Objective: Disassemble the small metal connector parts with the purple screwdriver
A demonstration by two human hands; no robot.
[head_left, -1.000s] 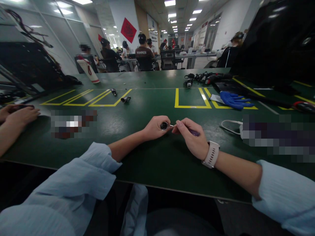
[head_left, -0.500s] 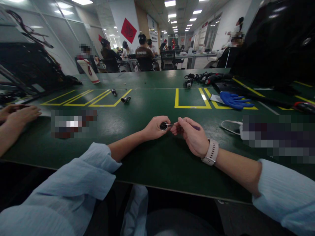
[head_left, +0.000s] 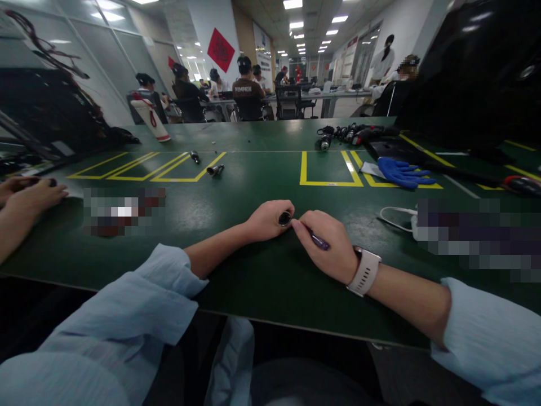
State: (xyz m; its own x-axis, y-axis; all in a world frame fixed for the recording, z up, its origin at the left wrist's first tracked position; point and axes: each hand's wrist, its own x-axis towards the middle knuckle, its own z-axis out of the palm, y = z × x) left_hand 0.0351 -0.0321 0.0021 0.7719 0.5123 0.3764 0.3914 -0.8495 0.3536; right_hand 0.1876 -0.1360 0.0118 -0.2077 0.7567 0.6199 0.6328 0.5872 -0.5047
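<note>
My left hand [head_left: 267, 220] is wrapped round a small metal cylindrical part [head_left: 284, 219], whose dark round end faces me. Its other end is hidden in the fingers. My right hand [head_left: 327, 242] is closed on a slim screwdriver with a purple handle [head_left: 319, 241]; the handle's end sticks out below the fingers. The shaft and tip are hidden now, behind the fingertips that come right up to the part's rim. Both hands are just above the green table [head_left: 253, 276].
Two metal pieces, one flared [head_left: 215, 170] and one smaller [head_left: 195, 157], lie by the yellow tape. A blue glove [head_left: 403, 172], black cables [head_left: 338, 134] and a white cord [head_left: 395, 210] are at right. Another person's hands [head_left: 31, 197] work at far left.
My right hand has turned over and come down slightly, its fingers closing nearer the metal part. The screwdriver's thin shaft, visible before, is hidden now. The left hand has barely moved.
</note>
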